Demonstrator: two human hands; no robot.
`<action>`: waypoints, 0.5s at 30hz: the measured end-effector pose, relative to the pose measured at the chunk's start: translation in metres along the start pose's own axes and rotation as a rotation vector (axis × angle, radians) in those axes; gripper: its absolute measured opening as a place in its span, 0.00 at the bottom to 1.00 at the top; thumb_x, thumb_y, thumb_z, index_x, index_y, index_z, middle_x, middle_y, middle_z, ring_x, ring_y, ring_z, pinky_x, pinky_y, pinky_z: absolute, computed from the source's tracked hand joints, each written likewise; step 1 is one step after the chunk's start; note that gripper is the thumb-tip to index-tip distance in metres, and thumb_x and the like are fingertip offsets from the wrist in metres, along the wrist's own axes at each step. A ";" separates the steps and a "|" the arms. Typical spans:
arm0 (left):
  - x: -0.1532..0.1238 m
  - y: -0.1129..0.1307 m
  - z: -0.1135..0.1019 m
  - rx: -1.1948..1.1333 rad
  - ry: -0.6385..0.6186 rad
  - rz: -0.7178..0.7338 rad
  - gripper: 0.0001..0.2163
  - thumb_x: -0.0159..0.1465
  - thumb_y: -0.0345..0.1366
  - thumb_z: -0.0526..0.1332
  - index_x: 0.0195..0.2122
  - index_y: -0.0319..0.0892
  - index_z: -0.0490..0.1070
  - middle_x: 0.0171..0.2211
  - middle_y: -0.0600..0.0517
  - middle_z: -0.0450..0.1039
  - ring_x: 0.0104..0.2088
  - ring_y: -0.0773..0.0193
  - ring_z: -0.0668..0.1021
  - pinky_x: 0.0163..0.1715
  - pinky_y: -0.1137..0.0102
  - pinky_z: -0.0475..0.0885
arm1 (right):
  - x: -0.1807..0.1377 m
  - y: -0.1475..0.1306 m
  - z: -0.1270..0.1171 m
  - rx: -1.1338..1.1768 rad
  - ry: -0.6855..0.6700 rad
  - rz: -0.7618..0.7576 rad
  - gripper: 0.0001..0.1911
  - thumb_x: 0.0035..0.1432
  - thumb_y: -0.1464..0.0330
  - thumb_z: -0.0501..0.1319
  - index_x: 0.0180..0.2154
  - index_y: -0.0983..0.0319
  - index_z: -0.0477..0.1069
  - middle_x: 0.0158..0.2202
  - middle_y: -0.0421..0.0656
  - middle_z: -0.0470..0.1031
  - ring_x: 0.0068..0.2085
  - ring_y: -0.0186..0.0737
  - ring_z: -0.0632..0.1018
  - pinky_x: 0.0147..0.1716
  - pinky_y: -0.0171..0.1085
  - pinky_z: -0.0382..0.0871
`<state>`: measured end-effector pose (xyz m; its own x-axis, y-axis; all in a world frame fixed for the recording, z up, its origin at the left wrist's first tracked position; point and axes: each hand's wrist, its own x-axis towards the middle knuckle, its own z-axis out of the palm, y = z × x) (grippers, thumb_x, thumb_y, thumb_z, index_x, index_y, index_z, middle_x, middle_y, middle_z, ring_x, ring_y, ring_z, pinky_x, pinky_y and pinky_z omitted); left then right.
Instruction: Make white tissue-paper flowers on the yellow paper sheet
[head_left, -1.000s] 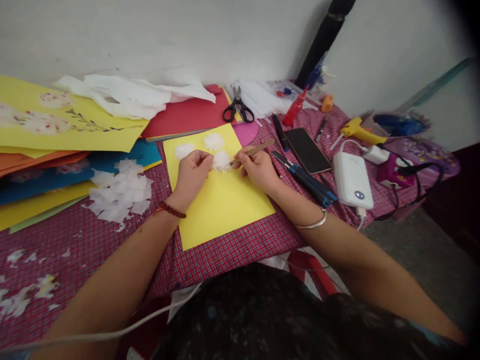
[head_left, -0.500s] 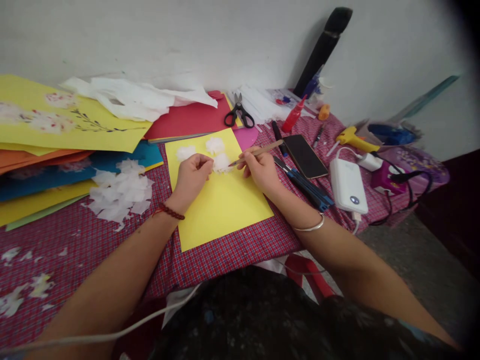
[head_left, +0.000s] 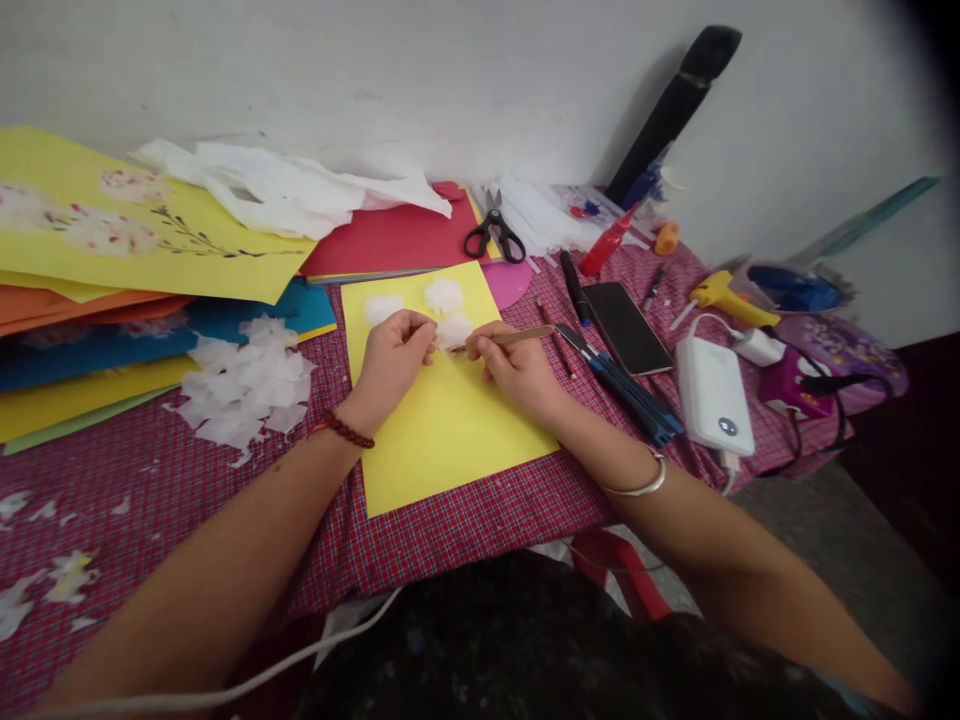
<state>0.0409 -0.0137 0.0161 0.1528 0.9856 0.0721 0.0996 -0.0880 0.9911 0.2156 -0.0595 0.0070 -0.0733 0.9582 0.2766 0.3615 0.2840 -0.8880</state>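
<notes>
A yellow sheet of paper (head_left: 442,420) lies on the checked red cloth in front of me. Three white tissue puffs sit near its far edge; the nearest puff (head_left: 454,330) is between my hands. My left hand (head_left: 391,362) is closed in a pinch on the edge of that puff. My right hand (head_left: 514,368) is closed around a thin wooden stick (head_left: 517,336), whose tip points left into the same puff.
A heap of white tissue pieces (head_left: 240,385) lies left of the sheet, beside stacked coloured papers (head_left: 112,290). Scissors (head_left: 493,232), a red glue bottle (head_left: 607,244), a phone (head_left: 627,326), pens (head_left: 626,385), a white power bank (head_left: 714,395) and a yellow glue gun (head_left: 724,295) crowd the right.
The stick has dropped from a raised slant to nearly level, its tip staying at the puff. Both hands remain at the puff; the camera has shifted slightly.
</notes>
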 end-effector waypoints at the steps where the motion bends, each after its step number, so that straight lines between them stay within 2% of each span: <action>1: 0.000 0.000 0.000 -0.003 0.001 -0.002 0.04 0.61 0.30 0.61 0.29 0.41 0.69 0.25 0.54 0.70 0.23 0.71 0.70 0.25 0.73 0.67 | -0.001 -0.001 0.000 -0.046 -0.006 -0.012 0.12 0.67 0.62 0.53 0.34 0.60 0.70 0.34 0.42 0.74 0.27 0.31 0.72 0.27 0.34 0.66; 6: 0.002 -0.003 -0.002 -0.052 -0.002 -0.014 0.03 0.60 0.29 0.61 0.29 0.41 0.70 0.25 0.54 0.70 0.23 0.71 0.70 0.26 0.73 0.68 | -0.006 -0.008 -0.003 -0.271 -0.072 -0.125 0.10 0.67 0.67 0.52 0.39 0.59 0.72 0.37 0.44 0.75 0.37 0.37 0.75 0.35 0.37 0.68; 11: 0.003 -0.004 -0.004 -0.084 -0.006 -0.024 0.03 0.60 0.29 0.61 0.29 0.41 0.70 0.25 0.55 0.70 0.24 0.71 0.71 0.26 0.73 0.68 | -0.009 -0.013 -0.004 -0.584 -0.205 -0.216 0.11 0.65 0.72 0.51 0.38 0.59 0.72 0.37 0.44 0.74 0.30 0.35 0.70 0.28 0.37 0.60; 15: 0.002 -0.004 -0.004 -0.076 -0.020 -0.029 0.03 0.60 0.29 0.61 0.29 0.41 0.70 0.25 0.55 0.70 0.23 0.71 0.71 0.26 0.73 0.68 | -0.012 -0.015 -0.002 -0.625 -0.235 -0.212 0.11 0.63 0.74 0.51 0.36 0.60 0.71 0.35 0.44 0.74 0.29 0.35 0.69 0.27 0.37 0.59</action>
<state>0.0369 -0.0107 0.0130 0.1701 0.9845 0.0415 0.0291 -0.0472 0.9985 0.2129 -0.0748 0.0178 -0.3745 0.8867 0.2713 0.7790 0.4595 -0.4266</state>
